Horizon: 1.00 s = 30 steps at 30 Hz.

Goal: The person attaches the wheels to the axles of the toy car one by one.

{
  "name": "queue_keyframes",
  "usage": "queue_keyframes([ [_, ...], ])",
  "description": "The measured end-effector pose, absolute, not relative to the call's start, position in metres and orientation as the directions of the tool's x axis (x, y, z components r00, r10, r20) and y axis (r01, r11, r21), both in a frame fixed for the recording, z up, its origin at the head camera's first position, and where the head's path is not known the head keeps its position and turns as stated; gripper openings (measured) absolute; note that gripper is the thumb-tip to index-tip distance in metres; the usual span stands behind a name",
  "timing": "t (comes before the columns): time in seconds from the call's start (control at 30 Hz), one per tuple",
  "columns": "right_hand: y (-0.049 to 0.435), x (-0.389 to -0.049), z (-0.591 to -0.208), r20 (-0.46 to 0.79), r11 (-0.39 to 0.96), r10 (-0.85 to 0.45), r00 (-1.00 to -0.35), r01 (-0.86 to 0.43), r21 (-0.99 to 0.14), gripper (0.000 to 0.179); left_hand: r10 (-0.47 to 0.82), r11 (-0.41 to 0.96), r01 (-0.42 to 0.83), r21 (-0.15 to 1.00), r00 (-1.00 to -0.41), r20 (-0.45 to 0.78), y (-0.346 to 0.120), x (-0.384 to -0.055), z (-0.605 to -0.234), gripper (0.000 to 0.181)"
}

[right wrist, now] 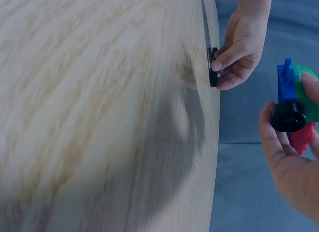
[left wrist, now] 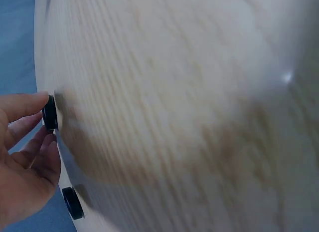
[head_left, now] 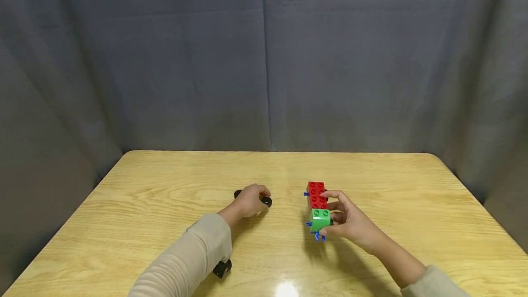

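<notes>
My right hand point(head_left: 354, 226) holds a toy car of a red brick point(head_left: 316, 195) and a green brick point(head_left: 321, 220) above the table. Bare blue axle stubs stick out on the car's left side. In the right wrist view the car shows a blue base point(right wrist: 285, 85) and a black wheel point(right wrist: 288, 117) under the fingers. My left hand point(head_left: 249, 200) is down at the tabletop and pinches a black wheel point(head_left: 266, 201) between thumb and fingers, seen also in the left wrist view point(left wrist: 50, 113).
Another black wheel point(head_left: 237, 193) stands just left of my left hand. A further black wheel piece point(head_left: 222, 268) lies by the left sleeve, partly hidden. The wooden table point(head_left: 185, 173) ends at a grey curtain point(head_left: 185, 81) behind and at both sides.
</notes>
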State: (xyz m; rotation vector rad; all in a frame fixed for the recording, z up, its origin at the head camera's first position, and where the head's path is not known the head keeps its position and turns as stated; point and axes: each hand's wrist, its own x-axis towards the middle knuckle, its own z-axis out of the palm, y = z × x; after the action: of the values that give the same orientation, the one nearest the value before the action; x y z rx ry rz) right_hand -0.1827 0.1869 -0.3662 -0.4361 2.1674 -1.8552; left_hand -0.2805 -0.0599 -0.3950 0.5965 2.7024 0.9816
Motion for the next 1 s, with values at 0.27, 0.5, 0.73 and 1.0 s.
queue_keyframes([
  [0.27,0.188,-0.18,-0.367,0.03,0.12,-0.382,-0.924,-0.082,-0.989,0.074,0.45,0.727,0.326,0.605,-0.891,-0.059,-0.058,-0.278,-0.397,0.028],
  [0.5,0.187,-0.181,-0.366,0.067,0.12,-0.383,-0.921,-0.122,-0.985,0.072,0.454,0.744,0.341,0.574,-0.889,-0.061,-0.059,-0.276,-0.395,0.026],
  [0.73,0.185,-0.186,-0.364,0.078,0.14,-0.371,-0.925,-0.139,-0.98,0.072,0.442,0.67,0.32,0.67,-0.897,-0.014,-0.066,-0.27,-0.382,0.028],
  [1.0,0.182,-0.183,-0.358,0.103,0.115,-0.361,-0.927,-0.154,-0.981,0.072,0.435,0.59,0.339,0.733,-0.898,0.065,-0.068,-0.26,-0.363,0.03],
])
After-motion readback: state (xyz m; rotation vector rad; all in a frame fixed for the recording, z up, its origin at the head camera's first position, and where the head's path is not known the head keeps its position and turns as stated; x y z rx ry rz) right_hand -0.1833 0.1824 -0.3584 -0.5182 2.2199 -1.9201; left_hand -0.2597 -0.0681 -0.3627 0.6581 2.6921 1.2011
